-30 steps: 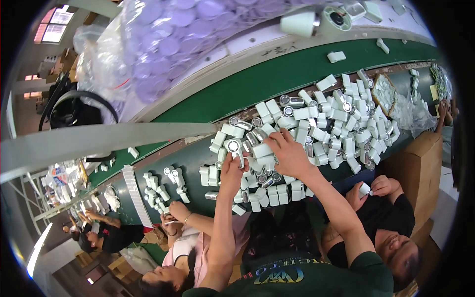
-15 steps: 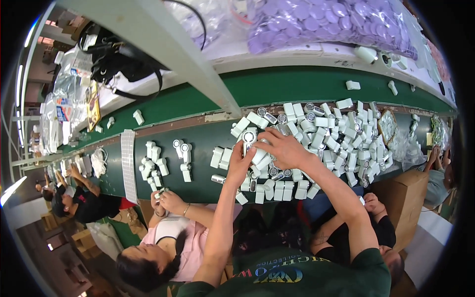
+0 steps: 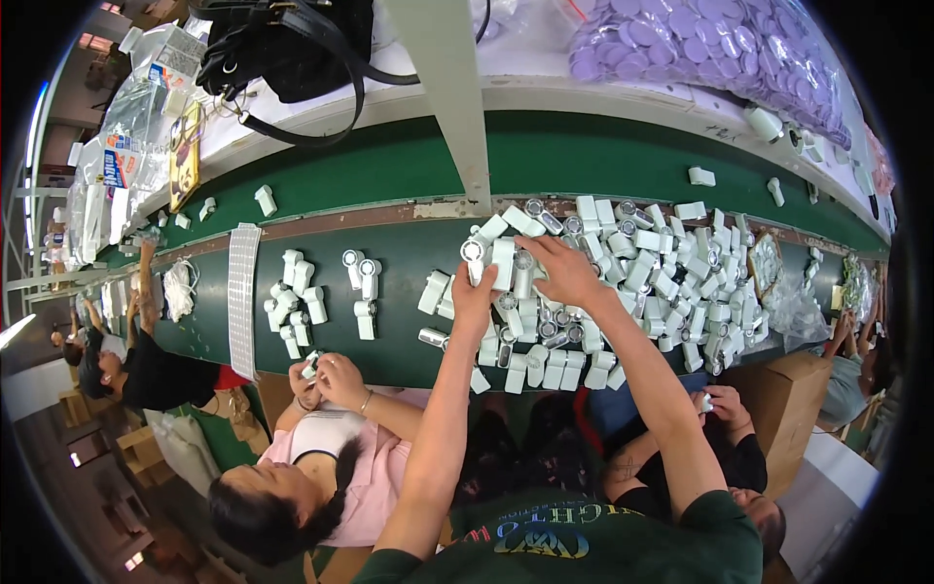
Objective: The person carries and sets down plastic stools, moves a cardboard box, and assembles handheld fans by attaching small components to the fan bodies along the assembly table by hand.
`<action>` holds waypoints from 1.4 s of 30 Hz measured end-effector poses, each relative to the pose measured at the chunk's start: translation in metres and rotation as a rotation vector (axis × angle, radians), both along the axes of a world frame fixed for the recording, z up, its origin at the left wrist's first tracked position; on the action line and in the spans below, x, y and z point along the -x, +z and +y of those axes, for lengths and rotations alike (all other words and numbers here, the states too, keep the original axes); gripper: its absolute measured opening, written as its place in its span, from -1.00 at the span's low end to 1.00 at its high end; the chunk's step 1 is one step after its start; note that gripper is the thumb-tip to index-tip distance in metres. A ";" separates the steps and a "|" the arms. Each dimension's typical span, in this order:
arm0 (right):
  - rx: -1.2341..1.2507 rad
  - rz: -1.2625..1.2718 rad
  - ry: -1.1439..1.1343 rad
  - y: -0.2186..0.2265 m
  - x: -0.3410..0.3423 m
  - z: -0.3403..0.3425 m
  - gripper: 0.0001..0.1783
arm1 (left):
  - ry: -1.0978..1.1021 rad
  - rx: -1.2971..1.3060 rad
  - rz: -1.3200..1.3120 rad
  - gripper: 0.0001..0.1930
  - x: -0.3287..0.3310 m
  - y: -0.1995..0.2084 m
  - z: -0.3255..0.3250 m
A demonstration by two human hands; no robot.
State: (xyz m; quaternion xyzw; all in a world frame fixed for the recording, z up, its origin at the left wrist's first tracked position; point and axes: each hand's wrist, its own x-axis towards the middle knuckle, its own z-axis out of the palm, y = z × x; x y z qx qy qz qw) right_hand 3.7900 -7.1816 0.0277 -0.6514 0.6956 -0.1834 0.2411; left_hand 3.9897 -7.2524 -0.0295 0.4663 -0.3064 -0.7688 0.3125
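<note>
My left hand [image 3: 474,304] grips a pale plastic housing [image 3: 474,253] with a round, grille-like end facing up. Beside its thumb stands another pale block-shaped housing [image 3: 503,261]; whether the thumb also holds it, I cannot tell. My right hand [image 3: 566,274] is just to the right, fingers bent over a pale housing [image 3: 523,276] at the left part of the pile, partly hidden by them. Around and under both hands spreads a large heap of similar housings [image 3: 671,282], some showing round ends with metallic rings.
A grey post [image 3: 457,107] rises beyond my hands. The shelf [image 3: 545,92] carries a bag of purple discs [image 3: 681,39] and a black handbag [image 3: 287,49]. Co-workers sit close on both sides, a pink sleeve [image 3: 389,467] at left. A pale perforated strip [image 3: 243,302] crosses the dark green bench [image 3: 399,326].
My hands have moved apart: the left keeps a round-ended housing, while the right has shifted right onto the pile. The view has turned, bringing the post more upright.
</note>
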 end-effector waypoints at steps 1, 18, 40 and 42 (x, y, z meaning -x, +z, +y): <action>0.026 0.013 -0.008 0.012 -0.007 -0.002 -0.11 | -0.039 0.004 -0.012 -0.63 -0.011 -0.002 -0.002; 0.296 -1.054 -0.568 0.075 -0.081 0.078 -0.51 | -0.240 0.331 -0.100 -0.63 -0.003 0.126 0.063; 0.234 -1.220 -0.660 0.122 -0.072 0.106 -0.30 | -0.342 0.244 0.201 -0.24 0.015 0.189 0.079; 0.241 -1.220 -0.656 0.123 -0.072 0.107 -0.31 | -0.355 0.268 0.229 -0.23 0.016 0.188 0.078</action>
